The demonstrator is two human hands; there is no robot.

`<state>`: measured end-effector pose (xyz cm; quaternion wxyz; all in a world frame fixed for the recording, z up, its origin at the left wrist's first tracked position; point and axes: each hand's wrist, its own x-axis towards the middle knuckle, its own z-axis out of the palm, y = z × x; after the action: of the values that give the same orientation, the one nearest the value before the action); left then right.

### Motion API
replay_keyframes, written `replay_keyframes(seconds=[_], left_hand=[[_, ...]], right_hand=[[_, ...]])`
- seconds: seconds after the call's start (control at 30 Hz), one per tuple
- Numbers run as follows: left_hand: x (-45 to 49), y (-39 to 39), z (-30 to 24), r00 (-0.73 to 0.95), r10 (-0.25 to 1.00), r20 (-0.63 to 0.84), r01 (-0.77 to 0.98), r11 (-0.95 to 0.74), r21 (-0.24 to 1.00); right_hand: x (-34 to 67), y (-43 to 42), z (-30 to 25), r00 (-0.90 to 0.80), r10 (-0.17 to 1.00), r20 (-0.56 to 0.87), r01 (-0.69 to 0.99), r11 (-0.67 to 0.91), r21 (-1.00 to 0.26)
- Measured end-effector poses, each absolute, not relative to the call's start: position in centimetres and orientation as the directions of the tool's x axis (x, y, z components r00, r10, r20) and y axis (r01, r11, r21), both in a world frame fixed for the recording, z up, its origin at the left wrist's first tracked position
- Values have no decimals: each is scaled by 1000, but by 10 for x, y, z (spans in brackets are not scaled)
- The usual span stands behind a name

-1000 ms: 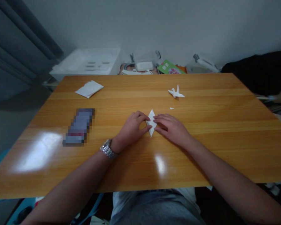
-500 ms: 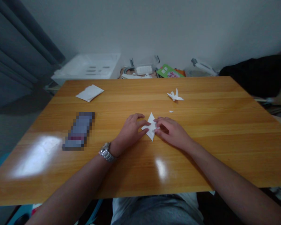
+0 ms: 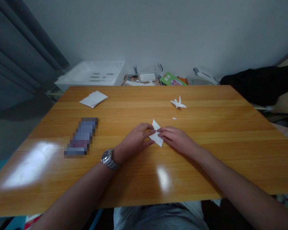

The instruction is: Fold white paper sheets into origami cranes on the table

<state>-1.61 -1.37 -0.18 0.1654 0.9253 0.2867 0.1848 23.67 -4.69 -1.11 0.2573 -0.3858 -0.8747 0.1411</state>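
Note:
A small white folded paper [image 3: 156,135], pointed at both ends, lies on the wooden table [image 3: 206,153] in front of me. My left hand [image 3: 134,140], with a metal watch on its wrist, presses its curled fingertips on the paper's left side. My right hand [image 3: 176,139] pinches the paper's right edge with fingers together. The two hands almost meet over the paper, and its far tip sticks out between them.
A finished white paper crane [image 3: 178,103] stands farther back on the right, with a tiny paper scrap [image 3: 174,118] near it. A stack of white sheets [image 3: 93,98] lies at the back left. A blurred dark oblong object [image 3: 81,136] rests at the left. Clutter lines the wall behind.
The paper has turned slightly and a flap that stuck out to the left half a second ago is now pressed flat. Both hands have closed in over it.

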Motion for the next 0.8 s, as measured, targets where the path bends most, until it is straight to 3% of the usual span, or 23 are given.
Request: replay_keyframes(seconds=[0.27,0.8], left_hand=[[-13,-17,2,789,564,243,414,-781,467],[-9,-20,8,773,593,223,475,-775,416]], right_hand=[[244,-43,0,-631,745,216,565,632,-531],[247,-42,0,-600,751,275,495,618,-610]])
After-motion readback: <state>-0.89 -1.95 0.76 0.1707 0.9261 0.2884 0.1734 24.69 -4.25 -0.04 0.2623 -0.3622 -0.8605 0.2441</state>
